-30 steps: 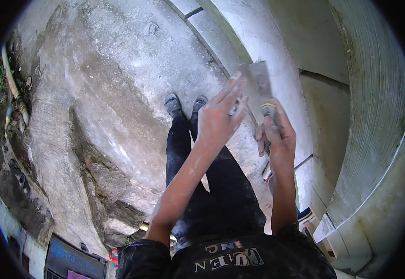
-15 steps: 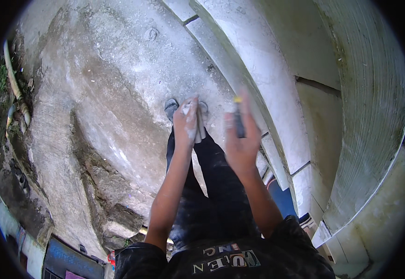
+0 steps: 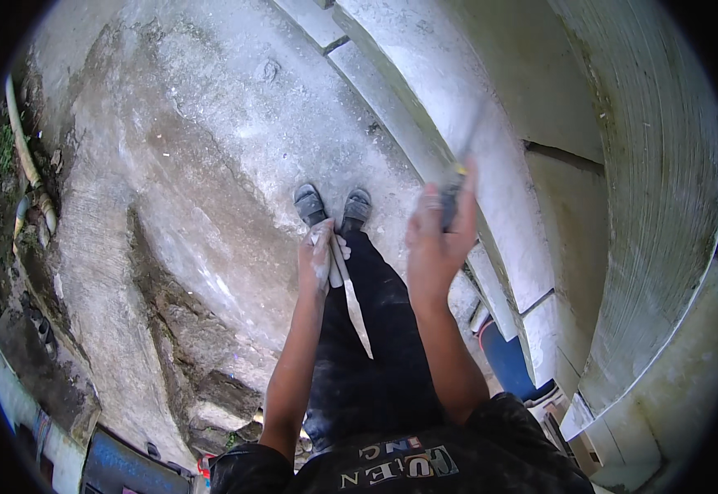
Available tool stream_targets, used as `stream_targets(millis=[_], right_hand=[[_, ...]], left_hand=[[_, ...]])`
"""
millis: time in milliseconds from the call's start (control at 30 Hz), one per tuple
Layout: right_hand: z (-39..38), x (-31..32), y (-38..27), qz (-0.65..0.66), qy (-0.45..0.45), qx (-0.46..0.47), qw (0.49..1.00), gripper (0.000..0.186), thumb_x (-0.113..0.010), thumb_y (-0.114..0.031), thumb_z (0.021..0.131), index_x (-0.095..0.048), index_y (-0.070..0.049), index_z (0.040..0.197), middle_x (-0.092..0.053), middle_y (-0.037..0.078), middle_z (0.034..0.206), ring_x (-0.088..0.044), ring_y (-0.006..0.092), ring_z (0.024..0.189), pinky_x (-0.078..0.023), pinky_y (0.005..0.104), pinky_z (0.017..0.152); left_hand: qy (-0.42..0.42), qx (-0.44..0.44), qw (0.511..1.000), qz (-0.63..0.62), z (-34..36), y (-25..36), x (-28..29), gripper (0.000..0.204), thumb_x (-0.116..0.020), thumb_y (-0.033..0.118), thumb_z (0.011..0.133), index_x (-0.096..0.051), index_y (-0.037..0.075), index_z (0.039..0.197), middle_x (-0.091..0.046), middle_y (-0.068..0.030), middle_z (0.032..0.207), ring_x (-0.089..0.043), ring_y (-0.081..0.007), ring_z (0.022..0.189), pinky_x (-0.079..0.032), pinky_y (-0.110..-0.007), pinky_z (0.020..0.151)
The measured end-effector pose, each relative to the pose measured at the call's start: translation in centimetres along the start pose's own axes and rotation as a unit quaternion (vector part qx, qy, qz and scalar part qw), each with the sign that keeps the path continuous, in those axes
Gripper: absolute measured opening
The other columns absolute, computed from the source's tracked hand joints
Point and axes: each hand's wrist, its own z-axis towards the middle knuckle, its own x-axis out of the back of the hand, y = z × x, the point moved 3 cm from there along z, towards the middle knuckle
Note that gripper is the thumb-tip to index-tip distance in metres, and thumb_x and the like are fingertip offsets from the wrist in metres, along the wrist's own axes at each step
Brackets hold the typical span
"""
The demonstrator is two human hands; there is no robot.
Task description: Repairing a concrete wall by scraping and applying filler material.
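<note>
Dusted with white, my left hand (image 3: pixel 316 251) is closed around a pale grey rod-like piece (image 3: pixel 341 265) in front of my legs. Its fingers hide part of the piece, and I cannot tell its kind. To the right, my right hand (image 3: pixel 439 247) grips a tool (image 3: pixel 451 198) with a dark handle and a yellow collar. A long thin grey shaft or blade points up and away from it, smeared by motion. The two hands are apart, and the tool is not touching the rod-like piece.
My sandalled feet (image 3: pixel 357 204) stand on a dusty concrete floor (image 3: pixel 235 107). A white-dusted concrete ledge (image 3: pixel 523 247) and wall (image 3: pixel 664 206) curve along the right. A blue container (image 3: pixel 503 362) stands low at the right. Broken rock (image 3: pixel 219 395) and a pipe (image 3: pixel 25 152) lie left.
My left hand has come down and nearer to my body with the rod-like piece. My right hand has shifted slightly right, and the tool now tilts up to the right.
</note>
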Motion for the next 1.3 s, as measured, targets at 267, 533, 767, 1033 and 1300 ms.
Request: stream_targets(millis=[267, 533, 767, 1033, 1300], right_hand=[[0.0, -6.3, 0.9, -0.086, -0.218, 0.091, 0.968, 0.069, -0.067, -0.012, 0.103, -0.037, -0.01, 0.164, -0.053, -0.006, 0.08, -0.047, 0.0035, 0.062, -0.04, 0.0207, 0.053], [1.3, -2.6, 1.0, 0.068, 0.123, 0.021, 0.99, 0.067, -0.062, -0.009, 0.105, -0.032, -0.01, 0.165, -0.052, -0.005, 0.085, -0.038, -0.0001, 0.058, -0.033, 0.0186, 0.046], [-1.5, -8.4, -0.5, -0.061, -0.265, 0.158, 0.949, 0.056, -0.064, -0.014, 0.105, -0.046, 0.004, 0.155, -0.056, 0.022, 0.153, -0.058, 0.0244, 0.137, -0.045, 0.0361, 0.113], [1.7, -5.0, 0.0, -0.005, 0.086, 0.029, 0.996, 0.062, -0.06, -0.008, 0.105, -0.039, -0.009, 0.163, -0.048, -0.006, 0.077, -0.041, 0.002, 0.058, -0.032, 0.0196, 0.047], [1.1, -7.3, -2.2, 0.074, 0.06, -0.031, 0.995, 0.064, -0.059, -0.007, 0.105, -0.037, -0.011, 0.164, -0.049, -0.006, 0.074, -0.041, 0.0013, 0.057, -0.033, 0.0192, 0.047]], left_hand=[[-0.018, 0.059, 0.993, -0.101, -0.6, -0.9, 2.9, 0.036, -0.058, 0.029, 0.109, -0.056, 0.005, 0.135, -0.064, -0.0083, 0.084, -0.069, -0.0211, 0.065, -0.06, -0.033, 0.06], [-0.01, 0.064, 0.995, -0.08, -0.8, 0.2, 7.6, 0.024, -0.068, 0.022, 0.102, -0.065, 0.008, 0.122, -0.062, -0.0036, 0.082, -0.066, -0.0159, 0.067, -0.061, -0.033, 0.065], [0.013, 0.024, 0.997, -0.068, -0.4, 4.2, 8.1, 0.027, -0.071, 0.021, 0.099, -0.07, 0.003, 0.119, -0.065, -0.0015, 0.082, -0.063, -0.0099, 0.068, -0.059, -0.028, 0.067], [-0.057, 0.007, 0.995, -0.086, 1.1, 8.3, 8.5, 0.031, -0.064, 0.021, 0.102, -0.069, -0.005, 0.117, -0.065, -0.0067, 0.082, -0.065, -0.0158, 0.068, -0.059, -0.031, 0.062], [-0.121, 0.056, 0.981, -0.143, 2.3, 10.0, 8.1, 0.034, -0.06, 0.022, 0.104, -0.064, -0.004, 0.125, -0.061, -0.0055, 0.084, -0.064, -0.0164, 0.065, -0.058, -0.03, 0.058]])
